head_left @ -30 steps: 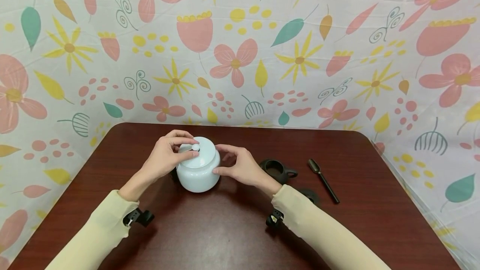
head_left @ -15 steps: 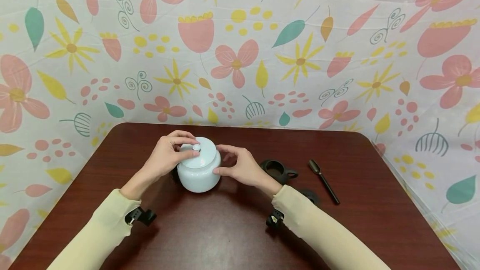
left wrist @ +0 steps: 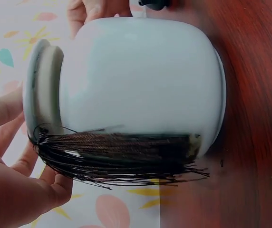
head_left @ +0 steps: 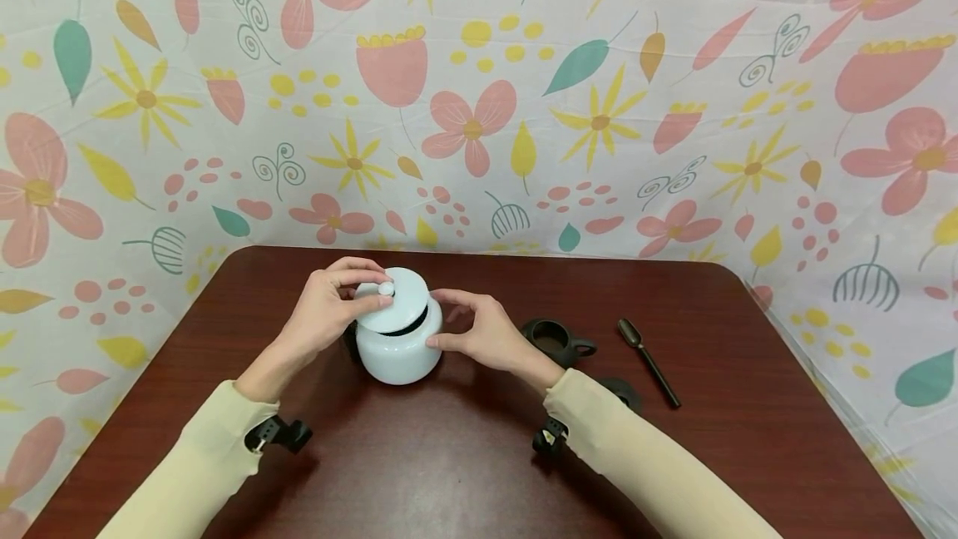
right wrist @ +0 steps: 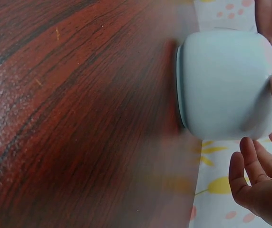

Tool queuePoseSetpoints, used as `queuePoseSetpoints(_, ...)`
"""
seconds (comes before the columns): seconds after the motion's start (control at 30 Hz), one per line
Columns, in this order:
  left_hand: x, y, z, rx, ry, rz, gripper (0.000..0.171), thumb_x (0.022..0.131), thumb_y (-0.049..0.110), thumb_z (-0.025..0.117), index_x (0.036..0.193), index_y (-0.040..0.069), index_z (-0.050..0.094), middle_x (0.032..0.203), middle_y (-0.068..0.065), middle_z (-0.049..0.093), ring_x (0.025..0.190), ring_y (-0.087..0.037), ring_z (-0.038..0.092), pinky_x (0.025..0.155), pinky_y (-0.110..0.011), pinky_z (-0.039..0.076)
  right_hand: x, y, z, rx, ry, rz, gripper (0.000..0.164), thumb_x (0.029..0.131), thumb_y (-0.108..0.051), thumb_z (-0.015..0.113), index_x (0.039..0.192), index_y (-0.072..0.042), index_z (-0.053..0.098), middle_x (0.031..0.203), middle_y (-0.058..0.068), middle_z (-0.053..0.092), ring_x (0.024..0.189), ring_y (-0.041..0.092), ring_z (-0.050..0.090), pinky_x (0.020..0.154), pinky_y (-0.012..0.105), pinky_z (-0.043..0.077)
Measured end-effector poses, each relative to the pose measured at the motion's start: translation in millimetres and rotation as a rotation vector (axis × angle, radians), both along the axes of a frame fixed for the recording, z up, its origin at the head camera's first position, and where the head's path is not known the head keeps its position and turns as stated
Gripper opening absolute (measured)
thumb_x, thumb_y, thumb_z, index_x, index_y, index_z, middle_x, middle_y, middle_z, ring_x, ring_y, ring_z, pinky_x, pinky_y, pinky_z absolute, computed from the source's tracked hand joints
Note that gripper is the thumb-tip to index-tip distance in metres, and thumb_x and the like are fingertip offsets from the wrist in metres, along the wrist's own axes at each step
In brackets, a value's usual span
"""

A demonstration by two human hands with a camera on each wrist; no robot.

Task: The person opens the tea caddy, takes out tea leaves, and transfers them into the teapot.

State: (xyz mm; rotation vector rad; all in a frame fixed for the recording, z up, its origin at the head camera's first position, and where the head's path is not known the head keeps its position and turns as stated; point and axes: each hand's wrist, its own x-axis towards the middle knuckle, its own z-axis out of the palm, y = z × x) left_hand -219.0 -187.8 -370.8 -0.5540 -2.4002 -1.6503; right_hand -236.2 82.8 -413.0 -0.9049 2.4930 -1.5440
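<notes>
A round white jar [head_left: 400,360] stands upright on the table, left of the middle. With thumb and fingers, my left hand [head_left: 322,310] pinches the knob of its white lid [head_left: 410,302]. The lid is raised and tilted, and a dark gap shows along its front and right edge. My right hand [head_left: 486,331] holds the jar's right side, thumb in front and fingers toward the back. In the left wrist view a dark bristly tassel [left wrist: 112,152] lies along the jar's side from near the lid. Part of the lid's knob is hidden by my left fingers.
Right of the jar stands a small black pot [head_left: 552,352] with a side handle, partly behind my right wrist. A dark flat disc [head_left: 619,392] lies near my right sleeve. Farther right is a dark scoop [head_left: 649,366]. A flowered cloth [head_left: 479,106] hangs behind the table [head_left: 419,472].
My left hand has lifted the lid off its seat, tilting it up and slightly to the left, so a dark gap now shows. The right hand stays on the jar.
</notes>
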Motion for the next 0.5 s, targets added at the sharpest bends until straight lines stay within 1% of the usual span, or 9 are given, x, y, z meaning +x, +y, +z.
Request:
queuePoseSetpoints(0.1, 2.5, -1.8, 2.3, 0.042, 0.01, 0.012, 0.022, 0.089, 0.006, 0.086, 0.11, 0.0, 0.081, 0.124, -0.012, 0.066, 0.115, -0.018, 0.059, 0.084, -0.025, 0.052, -0.3, 0.7, -0.5, 0.001, 0.001, -0.002, 0.063, 0.086, -0.019, 0.091, 0.143, -0.012, 0.065, 0.122, 0.0, 0.071, 0.101, 0.027, 0.067, 0.082, 0.042, 0.055)
queuePoseSetpoints(0.17, 4.4, -3.8, 3.5, 0.075, 0.017, 0.022, 0.022, 0.09, 0.005, 0.085, 0.11, -0.002, 0.081, 0.124, -0.013, 0.066, 0.116, -0.018, 0.06, 0.086, -0.024, 0.053, -0.2, 0.9, -0.4, -0.009, 0.0, 0.004, 0.063, 0.086, -0.017, 0.091, 0.143, -0.011, 0.065, 0.124, 0.001, 0.071, 0.102, 0.028, 0.067, 0.084, 0.045, 0.055)
queuePoseSetpoints(0.23, 6.9, -5.6, 5.2, 0.109, 0.024, 0.029, 0.023, 0.09, 0.003, 0.085, 0.111, -0.004, 0.08, 0.123, -0.015, 0.066, 0.116, -0.017, 0.06, 0.088, -0.024, 0.054, -0.3, 1.0, -0.9, -0.023, -0.003, 0.007, 0.063, 0.085, -0.016, 0.091, 0.142, -0.01, 0.066, 0.125, 0.002, 0.071, 0.102, 0.029, 0.067, 0.086, 0.052, 0.055)
queuePoseSetpoints(0.33, 9.7, -10.0, 5.8, 0.169, 0.025, 0.036, 0.024, 0.09, 0.001, 0.083, 0.112, -0.007, 0.078, 0.122, -0.014, 0.065, 0.117, -0.019, 0.06, 0.09, -0.024, 0.054, -0.2, 1.2, -1.2, -0.036, -0.006, 0.009, 0.062, 0.085, -0.014, 0.091, 0.141, -0.009, 0.066, 0.128, 0.002, 0.07, 0.102, 0.028, 0.067, 0.089, 0.059, 0.054)
queuePoseSetpoints(0.5, 12.9, -19.0, 5.1, 0.262, 0.019, 0.033, 0.024, 0.092, -0.002, 0.08, 0.114, -0.011, 0.075, 0.12, -0.008, 0.066, 0.12, -0.02, 0.059, 0.095, -0.023, 0.051, 0.1, 1.1, -1.2, -0.022, 0.003, -0.01, 0.062, 0.084, -0.016, 0.092, 0.141, -0.011, 0.068, 0.127, -0.001, 0.071, 0.099, 0.022, 0.067, 0.086, 0.052, 0.055)
